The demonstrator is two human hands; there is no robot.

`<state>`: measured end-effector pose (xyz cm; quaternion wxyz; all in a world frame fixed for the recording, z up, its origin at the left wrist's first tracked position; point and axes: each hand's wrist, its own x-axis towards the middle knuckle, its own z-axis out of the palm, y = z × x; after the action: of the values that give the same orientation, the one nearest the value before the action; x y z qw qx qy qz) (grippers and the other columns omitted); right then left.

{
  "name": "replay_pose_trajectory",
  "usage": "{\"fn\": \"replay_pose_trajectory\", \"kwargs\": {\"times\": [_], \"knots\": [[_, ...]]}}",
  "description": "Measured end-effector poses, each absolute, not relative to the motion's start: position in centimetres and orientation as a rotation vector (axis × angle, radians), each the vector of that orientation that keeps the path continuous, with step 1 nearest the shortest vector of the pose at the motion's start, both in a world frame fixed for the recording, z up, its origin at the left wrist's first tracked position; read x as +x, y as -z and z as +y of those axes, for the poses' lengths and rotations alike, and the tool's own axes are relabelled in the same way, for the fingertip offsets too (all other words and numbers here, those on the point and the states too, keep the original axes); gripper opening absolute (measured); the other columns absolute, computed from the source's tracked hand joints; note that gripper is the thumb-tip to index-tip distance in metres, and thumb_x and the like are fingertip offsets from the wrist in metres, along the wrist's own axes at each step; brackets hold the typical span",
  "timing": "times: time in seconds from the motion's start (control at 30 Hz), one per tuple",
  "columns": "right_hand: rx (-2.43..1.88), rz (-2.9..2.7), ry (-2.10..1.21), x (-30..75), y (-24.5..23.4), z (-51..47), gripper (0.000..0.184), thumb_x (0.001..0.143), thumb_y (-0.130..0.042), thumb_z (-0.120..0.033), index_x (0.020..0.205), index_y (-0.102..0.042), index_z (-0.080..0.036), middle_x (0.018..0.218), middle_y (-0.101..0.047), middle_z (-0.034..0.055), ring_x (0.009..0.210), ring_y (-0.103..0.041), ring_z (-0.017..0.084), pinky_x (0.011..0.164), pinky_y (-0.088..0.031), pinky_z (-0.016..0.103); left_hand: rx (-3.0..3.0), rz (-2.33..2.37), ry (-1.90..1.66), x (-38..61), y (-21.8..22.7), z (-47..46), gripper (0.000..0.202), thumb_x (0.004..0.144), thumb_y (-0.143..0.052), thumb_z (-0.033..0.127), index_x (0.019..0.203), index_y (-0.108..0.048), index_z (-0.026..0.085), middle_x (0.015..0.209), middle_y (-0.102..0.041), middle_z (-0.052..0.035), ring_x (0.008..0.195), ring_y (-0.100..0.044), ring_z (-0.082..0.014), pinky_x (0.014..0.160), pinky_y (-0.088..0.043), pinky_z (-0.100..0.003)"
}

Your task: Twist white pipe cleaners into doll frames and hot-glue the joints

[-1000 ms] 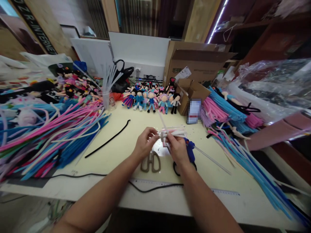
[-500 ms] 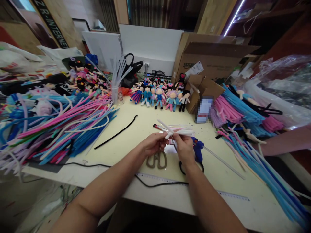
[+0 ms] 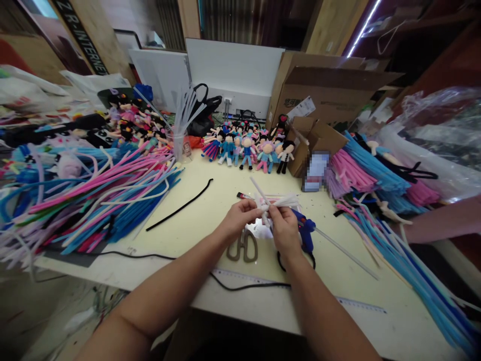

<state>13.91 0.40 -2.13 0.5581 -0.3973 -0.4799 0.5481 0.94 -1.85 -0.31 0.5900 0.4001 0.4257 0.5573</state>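
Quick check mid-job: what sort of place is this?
Probably a small toy-craft workshop: pipe cleaners heaped on the table, finished dolls in a row, a glue gun and scissors by the left hand and right hand, which pinch a white bundle.

A heap of coloured pipe cleaners [image 3: 93,195] fills the left of the table [image 3: 195,220], small dolls [image 3: 246,145] stand at upper centre, and scissors [image 3: 242,245] lie at centre.

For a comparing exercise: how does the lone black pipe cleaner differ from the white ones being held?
The black fuzzy pipe cleaner is single, lying gently curved on the table; the white fuzzy pipe cleaner bundle is several, pinched between left hand and right hand. Both are fuzzy.
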Motion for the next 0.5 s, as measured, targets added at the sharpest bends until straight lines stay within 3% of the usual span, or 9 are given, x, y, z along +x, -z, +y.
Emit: {"fn": "replay_pose_trajectory", "kwargs": {"times": [0.2,0.5], "knots": [[-0.926,-1.070,-1.333,13.74,2.55,0.51,0.027,0.073,-0.064,-0.041,0.082,-0.061,-0.016,0.065,-0.054,-0.0019,0.058,-0.048,0.010,0.054,-0.040,0.023,1.248,1.154,-1.382,0.99,0.14,-2.24,0.020,0.069,-0.068,0.033,0.074,-0.060,0.016,0.070,-0.058,0.0004,0.067,-0.052,-0.0114,0.063,-0.039,-0.023],[-0.889,-1.042,-1.399,13.72,2.00,0.62,0.027,0.071,-0.067,-0.040,0.083,-0.062,-0.016,0.069,-0.060,-0.0008,0.060,-0.052,0.011,0.057,-0.042,0.024,1.501,1.283,-1.380,0.88,-0.28,-2.72,0.014,0.075,-0.062,0.029,0.084,-0.065,0.019,0.080,-0.064,-0.0015,0.076,-0.056,-0.0149,0.074,-0.041,-0.024]]}}
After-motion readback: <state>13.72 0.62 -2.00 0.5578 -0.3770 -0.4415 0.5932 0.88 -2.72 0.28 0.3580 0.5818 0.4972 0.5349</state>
